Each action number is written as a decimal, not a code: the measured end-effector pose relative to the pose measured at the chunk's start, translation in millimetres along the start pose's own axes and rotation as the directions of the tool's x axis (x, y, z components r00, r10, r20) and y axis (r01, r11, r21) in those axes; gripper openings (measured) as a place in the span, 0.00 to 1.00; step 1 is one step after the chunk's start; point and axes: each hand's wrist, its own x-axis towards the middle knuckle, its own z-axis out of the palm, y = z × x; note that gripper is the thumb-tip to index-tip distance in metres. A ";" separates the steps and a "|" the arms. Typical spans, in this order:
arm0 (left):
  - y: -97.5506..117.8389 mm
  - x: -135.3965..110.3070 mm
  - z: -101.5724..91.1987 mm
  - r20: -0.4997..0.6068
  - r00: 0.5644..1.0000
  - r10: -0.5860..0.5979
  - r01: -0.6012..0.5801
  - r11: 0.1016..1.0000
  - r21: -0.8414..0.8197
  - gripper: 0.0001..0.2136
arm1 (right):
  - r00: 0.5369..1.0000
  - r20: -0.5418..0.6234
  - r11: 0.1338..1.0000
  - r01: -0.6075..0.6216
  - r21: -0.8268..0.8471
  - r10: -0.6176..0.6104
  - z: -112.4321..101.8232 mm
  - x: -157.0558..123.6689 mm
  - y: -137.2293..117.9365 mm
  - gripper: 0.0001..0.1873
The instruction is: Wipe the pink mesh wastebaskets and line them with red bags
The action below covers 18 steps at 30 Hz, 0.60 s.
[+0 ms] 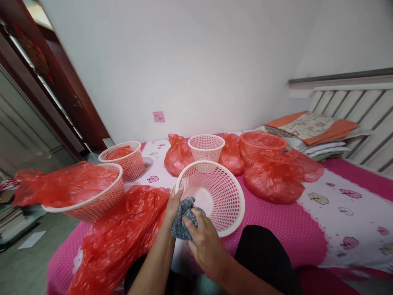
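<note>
Both hands are gripping a grey cloth point(183, 221) at the near rim of a tilted pink basket point(215, 196) lying on the bed point(276, 229). The left hand point(173, 205) is pinching the cloth's upper end; the right hand point(205, 241) is closing around its lower part. A red plastic bag point(119, 237) is lying just left.

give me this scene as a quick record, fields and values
left hand: on the rim of the tilted basket
right hand: gripping the grey cloth at the basket's mouth
surface: pink bedspread
near left: red plastic bag
other baskets: bag-lined basket, small basket
far right: folded bedding
</note>
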 end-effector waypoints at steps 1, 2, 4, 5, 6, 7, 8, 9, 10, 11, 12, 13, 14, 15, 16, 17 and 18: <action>-0.4 -0.4 -0.1 0.006 1.000 -0.008 0.008 1.000 0.027 0.12 | 0.999 -0.033 1.000 0.022 -0.005 -0.022 1.8 -2.7 1.7 0.29; -1.2 -0.4 -0.1 0.010 1.000 -0.019 0.019 0.999 0.051 0.13 | 0.997 -0.063 0.999 0.043 -0.010 -0.043 3.5 -5.3 3.6 0.26; -3.4 1.0 0.4 0.004 0.999 -0.046 0.046 0.997 0.068 0.15 | 0.991 -0.106 0.997 0.078 -0.009 -0.079 6.8 -9.5 7.4 0.22; -4.5 2.2 0.9 -0.008 0.998 -0.055 0.055 0.996 0.068 0.15 | 0.988 -0.122 0.996 0.092 -0.007 -0.092 8.6 -11.0 9.0 0.20; -5.7 3.6 1.3 -0.019 0.998 -0.054 0.055 0.997 0.060 0.16 | 0.985 -0.137 0.995 0.103 -0.007 -0.103 10.6 -12.2 10.2 0.18; -6.7 5.0 1.9 -0.027 0.998 -0.048 0.049 0.998 0.044 0.16 | 0.980 -0.159 0.993 0.117 -0.011 -0.117 12.7 -13.2 11.2 0.15; -7.7 6.1 2.4 -0.034 0.999 -0.042 0.042 0.999 0.024 0.17 | 0.975 -0.180 0.991 0.133 -0.020 -0.134 14.7 -14.0 11.8 0.13; -8.5 6.9 3.0 -0.039 0.998 -0.039 0.039 0.999 0.000 0.18 | 0.967 -0.202 0.988 0.149 -0.032 -0.152 16.5 -14.8 12.0 0.11; -9.3 7.3 3.4 -0.046 0.998 -0.042 0.041 0.999 -0.027 0.18 | 0.962 -0.217 0.986 0.162 -0.042 -0.167 17.8 -15.6 11.9 0.10; -10.2 7.2 3.6 -0.052 0.997 -0.051 0.048 0.997 -0.054 0.19 | 0.960 -0.218 0.985 0.169 -0.045 -0.174 18.6 -16.4 11.6 0.10; -11.1 6.9 3.5 -0.059 0.996 -0.063 0.058 0.996 -0.073 0.20 | 0.962 -0.210 0.984 0.172 -0.042 -0.177 18.8 -17.2 11.0 0.09; -12.2 6.4 3.1 -0.066 0.995 -0.076 0.070 0.994 -0.085 0.21 | 0.966 -0.193 0.985 0.171 -0.035 -0.174 18.5 -18.0 10.3 0.09; -13.4 5.9 2.4 -0.072 0.994 -0.086 0.079 0.993 -0.089 0.23 | 0.971 -0.173 0.986 0.166 -0.025 -0.167 18.0 -18.8 9.6 0.09; -14.7 5.5 1.4 -0.076 0.993 -0.093 0.086 0.993 -0.086 0.24 | 0.973 -0.160 0.986 0.165 -0.018 -0.165 17.2 -19.6 9.1 0.09; -16.1 5.2 0.4 -0.079 0.992 -0.096 0.090 0.993 -0.079 0.25 | 0.973 -0.156 0.985 0.171 -0.017 -0.171 16.5 -20.3 8.9 0.08; -17.5 5.1 -0.7 -0.081 0.992 -0.097 0.092 0.993 -0.071 0.26 | 0.971 -0.158 0.984 0.178 -0.023 -0.180 15.9 -21.2 9.1 0.08; -18.8 5.3 -1.6 -0.083 0.992 -0.099 0.093 0.993 -0.068 0.27 | 0.970 -0.153 0.982 0.185 -0.030 -0.187 15.4 -22.1 9.9 0.07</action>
